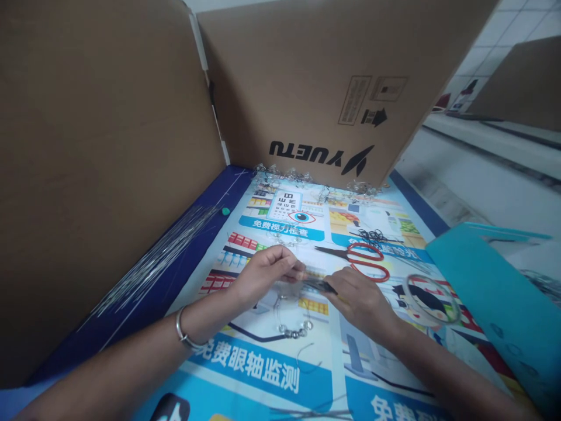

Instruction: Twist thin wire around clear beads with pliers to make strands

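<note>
Right hand [362, 298] clasps pliers [323, 285], left hand [269, 270] unclear in grasp, red-handled scissors [349, 254] near, cardboard [307, 76] walling the far side.

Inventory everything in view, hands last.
Cardboard panels: three, brown, left, back, far right
Bottle: one, dark top, upper right
Tiled wall: one, white, upper right
Printed poster: one, multicoloured, centre
Tablecloth: one, dark blue, beneath poster
Wires: many, silvery, mostly left
Lump: one, green, beyond wires
Beaded pieces: several, silvery, centre and back
Scissors: one, red handles, centre right
Wire tangle: one, black, beyond scissors
Ring: one, translucent, right
Folder or box: one, turquoise, right edge
Pliers: one, dark, centre
Bangle: one, silver, left wrist
Left hand: one, pinching near pliers
Right hand: one, gripping pliers
</note>
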Demonstrator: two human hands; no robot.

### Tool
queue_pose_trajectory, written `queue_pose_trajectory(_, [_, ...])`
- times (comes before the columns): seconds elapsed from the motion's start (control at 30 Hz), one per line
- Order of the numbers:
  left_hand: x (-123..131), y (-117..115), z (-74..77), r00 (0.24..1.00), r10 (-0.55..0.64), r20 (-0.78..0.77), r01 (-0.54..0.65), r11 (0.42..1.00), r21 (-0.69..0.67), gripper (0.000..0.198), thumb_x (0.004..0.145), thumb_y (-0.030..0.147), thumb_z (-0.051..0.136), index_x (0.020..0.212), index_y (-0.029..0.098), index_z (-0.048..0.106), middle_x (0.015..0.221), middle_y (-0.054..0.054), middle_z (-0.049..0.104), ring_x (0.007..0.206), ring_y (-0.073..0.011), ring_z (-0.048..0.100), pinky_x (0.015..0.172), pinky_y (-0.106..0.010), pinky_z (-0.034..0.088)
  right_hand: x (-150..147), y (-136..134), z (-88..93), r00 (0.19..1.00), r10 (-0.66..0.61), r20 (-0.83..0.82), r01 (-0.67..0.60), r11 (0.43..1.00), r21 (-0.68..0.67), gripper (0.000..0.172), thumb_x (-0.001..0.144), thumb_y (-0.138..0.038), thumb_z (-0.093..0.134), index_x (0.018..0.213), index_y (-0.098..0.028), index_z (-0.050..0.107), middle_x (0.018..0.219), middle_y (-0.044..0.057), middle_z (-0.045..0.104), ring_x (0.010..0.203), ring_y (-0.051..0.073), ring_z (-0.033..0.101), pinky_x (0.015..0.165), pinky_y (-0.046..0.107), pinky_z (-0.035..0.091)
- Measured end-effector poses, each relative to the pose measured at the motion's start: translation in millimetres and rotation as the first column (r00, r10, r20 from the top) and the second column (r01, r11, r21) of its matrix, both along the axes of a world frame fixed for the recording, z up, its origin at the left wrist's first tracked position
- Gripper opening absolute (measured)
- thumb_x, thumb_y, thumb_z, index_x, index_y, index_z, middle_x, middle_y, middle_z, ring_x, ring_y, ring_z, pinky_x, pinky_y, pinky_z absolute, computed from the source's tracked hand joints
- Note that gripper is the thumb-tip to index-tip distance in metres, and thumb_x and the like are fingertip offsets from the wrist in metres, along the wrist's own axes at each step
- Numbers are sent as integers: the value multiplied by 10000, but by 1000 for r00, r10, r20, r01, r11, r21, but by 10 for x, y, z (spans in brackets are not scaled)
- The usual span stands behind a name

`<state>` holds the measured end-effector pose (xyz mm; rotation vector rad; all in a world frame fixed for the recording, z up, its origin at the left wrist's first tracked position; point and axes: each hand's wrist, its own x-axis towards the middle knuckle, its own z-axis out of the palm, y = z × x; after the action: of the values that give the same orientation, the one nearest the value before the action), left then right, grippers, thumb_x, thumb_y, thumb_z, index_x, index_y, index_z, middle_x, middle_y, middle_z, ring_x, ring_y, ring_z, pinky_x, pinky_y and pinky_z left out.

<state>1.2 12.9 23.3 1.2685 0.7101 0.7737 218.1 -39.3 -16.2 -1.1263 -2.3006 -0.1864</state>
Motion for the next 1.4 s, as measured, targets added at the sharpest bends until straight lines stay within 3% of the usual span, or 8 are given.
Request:
queue_pose_trajectory(0.13, [-63, 103, 1, 976, -17, -217, 51, 987, 154, 201, 817, 290, 517, 714, 129, 578, 695, -32, 639, 610, -101, 575, 583, -214, 448, 1, -10, 15, 999, -47, 18, 47, 998, -38, 118, 869, -233, 480, 858, -154, 567, 756, 60, 596, 721, 169, 527, 688, 316, 422])
queue_pose_trajectory(0.3, [-106, 158, -18, 934, 39, -356, 70, 955, 289, 198, 817, 263, 478, 685, 145, 566, 581, 8, 591, 540, -91, 539, 545, -196, 416, -9, -18, 38, 996, -68, 57, 68, 998, 4, 114, 855, -234, 495, 849, -157, 580, 765, 68, 600, 735, 182, 527, 686, 324, 409])
queue_pose_trajectory(0.43, [-113, 137, -3, 887, 110, -449, 91, 911, 403, 227, 821, 271, 451, 649, 162, 552, 552, 30, 564, 517, -89, 525, 519, -186, 388, 11, -21, 71, 998, -62, 21, 59, 992, 114, 73, 822, -185, 533, 876, -154, 571, 789, 70, 615, 762, 188, 540, 701, 328, 411])
queue_pose_trajectory(0.57, [-85, 87, 11, 851, 140, -506, 116, 890, 441, 229, 822, 272, 444, 645, 169, 548, 529, 43, 553, 486, -80, 507, 498, -177, 363, 17, -45, 152, 996, -51, 75, 32, 971, 237, 147, 786, -135, 570, 933, -139, 569, 814, 81, 623, 787, 203, 545, 711, 345, 411])
queue_pose_trajectory(0.83, [-6, 62, -133, 886, 37, -462, 89, 965, 248, 212, 811, 314, 455, 670, 172, 527, 494, 50, 540, 412, -67, 489, 438, -166, 367, -74, -105, 270, 937, -13, 348, -103, 944, 313, 173, 815, -76, 513, 969, -107, 585, 830, 91, 633, 793, 214, 533, 693, 370, 405])
queue_pose_trajectory(1.0, [35, 53, -128, 902, -9, -432, 72, 989, 131, 201, 782, 307, 480, 640, 168, 504, 500, 49, 527, 368, -61, 469, 373, -160, 345, -98, -130, 285, 924, -18, 382, -129, 926, 355, 188, 823, -62, 493, 983, -90, 589, 829, 100, 634, 775, 218, 536, 674, 375, 404])
queue_pose_trajectory(1.17, [63, 19, -91, 901, 9, -435, 50, 991, 126, 218, 769, 309, 488, 603, 167, 487, 476, 57, 500, 348, -58, 450, 356, -159, 326, -108, -152, 282, 917, -44, 397, -99, 938, 333, 203, 836, -65, 466, 979, -118, 601, 830, 95, 633, 771, 210, 532, 675, 371, 397])
queue_pose_trajectory(1.4, [78, 5, -153, 903, 23, -430, 27, 994, 110, 190, 754, 317, 490, 626, 176, 499, 476, 67, 489, 352, -70, 456, 353, -167, 314, -127, -139, 274, 922, -33, 386, -97, 945, 312, 201, 835, -67, 462, 965, -115, 608, 821, 97, 626, 763, 209, 529, 674, 368, 387])
